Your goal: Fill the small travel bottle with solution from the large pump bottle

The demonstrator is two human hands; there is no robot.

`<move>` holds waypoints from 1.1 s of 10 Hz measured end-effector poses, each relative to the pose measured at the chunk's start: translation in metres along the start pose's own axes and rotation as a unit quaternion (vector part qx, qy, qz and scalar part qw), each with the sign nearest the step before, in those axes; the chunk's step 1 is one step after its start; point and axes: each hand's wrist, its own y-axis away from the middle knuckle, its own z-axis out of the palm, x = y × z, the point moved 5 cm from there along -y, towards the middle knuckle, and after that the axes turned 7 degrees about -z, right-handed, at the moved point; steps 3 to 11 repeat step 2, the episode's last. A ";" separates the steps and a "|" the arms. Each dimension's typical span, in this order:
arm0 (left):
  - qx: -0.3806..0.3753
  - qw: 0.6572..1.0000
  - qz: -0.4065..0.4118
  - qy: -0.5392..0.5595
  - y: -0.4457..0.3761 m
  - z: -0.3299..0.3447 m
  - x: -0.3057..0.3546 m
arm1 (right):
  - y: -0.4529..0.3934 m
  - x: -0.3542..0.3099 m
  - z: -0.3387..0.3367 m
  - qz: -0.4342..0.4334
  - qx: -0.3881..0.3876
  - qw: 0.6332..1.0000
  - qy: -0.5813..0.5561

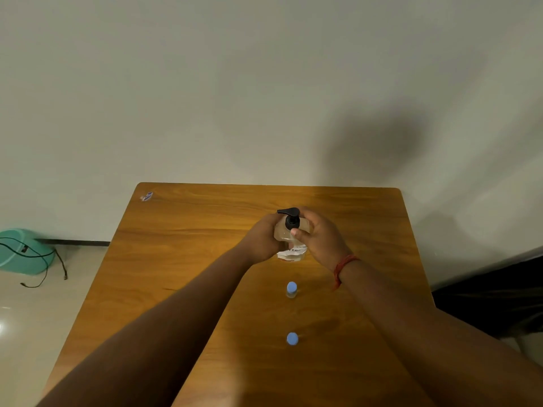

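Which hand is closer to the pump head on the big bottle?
Right. The right hand curls at the neck just under the black pump head; the left hand grips the large pump bottle lower down, on its side.

Black pump (289, 214), blue caps (291, 287), wood-grain brown table (182, 259), teal bin (20, 251).

Both forearms angle in from six o'clock, and between them sits a narrow lane on the surface (182, 230). Two blue-capped small bottles stand in that lane, the nearer one (292, 338) and the farther one (291, 289), well apart in a line toward twelve. At its far end the pump bottle (291, 235) blocks the way, with the left hand (261, 242) at its nine o'clock side and the right hand (320, 239) at three. Wide bare wood lies toward nine; a sticker (147, 196) lies flat at the far eleven o'clock corner.
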 end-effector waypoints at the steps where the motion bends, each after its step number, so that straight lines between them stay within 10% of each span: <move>1: -0.008 1.000 -0.011 -0.013 0.001 -0.001 -0.003 | 0.002 0.001 -0.001 -0.001 -0.014 1.000 0.004; 11: -0.022 0.998 -0.023 -0.059 0.007 -0.005 -0.003 | 0.005 -0.004 -0.010 0.003 -0.030 0.999 0.031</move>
